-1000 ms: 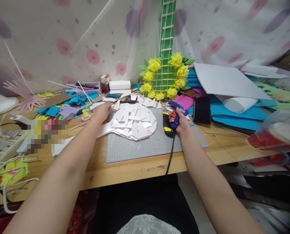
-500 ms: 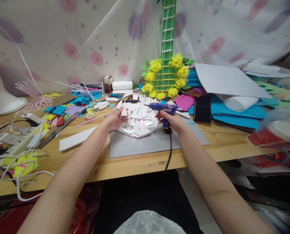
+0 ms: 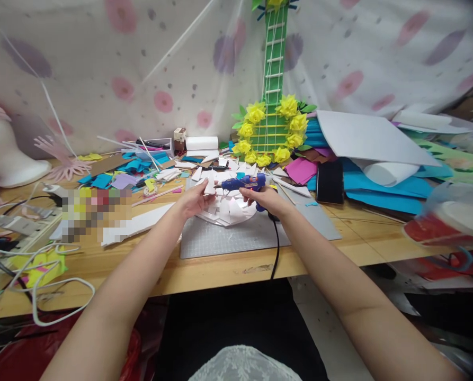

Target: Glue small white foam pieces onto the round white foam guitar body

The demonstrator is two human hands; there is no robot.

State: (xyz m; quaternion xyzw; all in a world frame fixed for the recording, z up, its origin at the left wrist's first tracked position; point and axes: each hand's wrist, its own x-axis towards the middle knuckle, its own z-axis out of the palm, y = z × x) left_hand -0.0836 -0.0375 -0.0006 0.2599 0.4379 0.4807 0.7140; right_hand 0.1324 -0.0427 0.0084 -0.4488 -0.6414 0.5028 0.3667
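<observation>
Glue gun (image 3: 244,182) (partly hidden) sits in the right hand (image 3: 267,199).

A green guitar-like shape (image 3: 275,87) ringed with yellow flowers (image 3: 299,123) stands before a patterned curtain (image 3: 188,47) — a dark phone (image 3: 330,182) lies just beside magenta paper (image 3: 302,170), and a white mannequin form (image 3: 11,156) stands at far left.
</observation>
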